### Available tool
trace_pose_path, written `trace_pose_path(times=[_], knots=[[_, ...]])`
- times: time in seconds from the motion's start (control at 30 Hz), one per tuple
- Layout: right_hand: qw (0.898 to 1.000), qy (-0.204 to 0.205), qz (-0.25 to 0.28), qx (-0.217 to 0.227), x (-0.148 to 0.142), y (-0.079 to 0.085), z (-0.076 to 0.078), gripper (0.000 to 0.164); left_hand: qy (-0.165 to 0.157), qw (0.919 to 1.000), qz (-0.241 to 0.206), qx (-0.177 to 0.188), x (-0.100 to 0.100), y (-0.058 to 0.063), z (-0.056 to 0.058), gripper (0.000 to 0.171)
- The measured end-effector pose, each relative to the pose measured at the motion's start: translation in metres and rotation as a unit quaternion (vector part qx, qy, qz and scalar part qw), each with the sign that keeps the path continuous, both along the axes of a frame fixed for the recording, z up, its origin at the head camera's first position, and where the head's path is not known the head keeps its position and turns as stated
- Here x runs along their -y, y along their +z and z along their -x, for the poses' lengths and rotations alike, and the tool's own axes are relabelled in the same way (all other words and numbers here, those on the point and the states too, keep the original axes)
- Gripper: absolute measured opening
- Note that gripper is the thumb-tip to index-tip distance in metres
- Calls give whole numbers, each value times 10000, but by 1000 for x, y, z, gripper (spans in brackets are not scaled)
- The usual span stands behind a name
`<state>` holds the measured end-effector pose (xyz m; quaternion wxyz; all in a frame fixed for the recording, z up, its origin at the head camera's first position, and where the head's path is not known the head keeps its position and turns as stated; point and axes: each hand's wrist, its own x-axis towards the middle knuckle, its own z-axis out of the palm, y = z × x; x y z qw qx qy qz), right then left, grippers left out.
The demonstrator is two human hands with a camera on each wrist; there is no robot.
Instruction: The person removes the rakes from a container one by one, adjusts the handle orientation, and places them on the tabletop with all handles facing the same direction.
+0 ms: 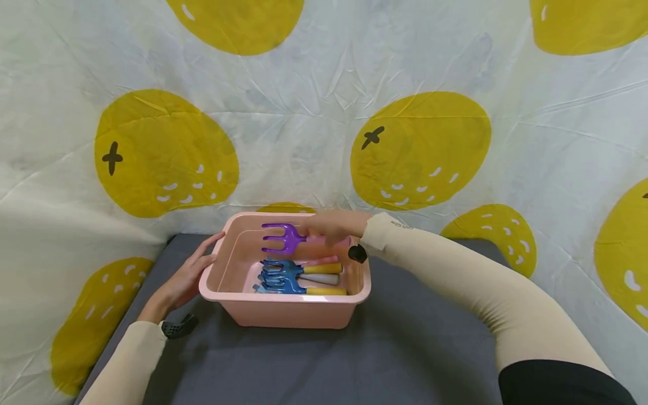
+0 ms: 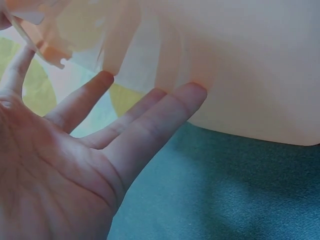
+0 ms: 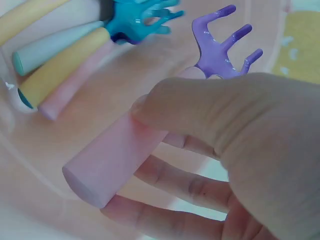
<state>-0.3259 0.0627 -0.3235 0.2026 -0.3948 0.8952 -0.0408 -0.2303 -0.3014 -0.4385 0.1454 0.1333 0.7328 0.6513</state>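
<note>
gray table [image 1: 283, 365]: under tub
pink tub [image 1: 298, 314]: on gray table
blue hand forks [image 1: 291, 285]: piled in tub's near half, tines left, yellow and white handles right
left hand [image 1: 186, 278]: fingers spread and straight, touching tub's left wall from outside
purple hand fork [image 1: 289, 239]: at tub's far half, tines left, pink handle [image 3: 107, 160] right
right hand [image 1: 336, 225]: pinching that pink handle, thumb on top
fruit-print sheet [image 1: 293, 146]: far side, behind tub

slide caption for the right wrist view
Right hand grips a purple fork by its pink handle, other forks nearby.
</note>
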Motion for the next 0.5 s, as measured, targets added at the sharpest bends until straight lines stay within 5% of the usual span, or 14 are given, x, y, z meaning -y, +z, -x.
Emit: trace_pose_path(times=[0.17,0.5], knots=[[9965,519,-145,-642,-19,34,-5,52,90,9999,86,-17,0,1,-1,61],[9937,-264,581,-922,-85,76,-7,53,148,9997,193,-82,-3,-1,-3,60]])
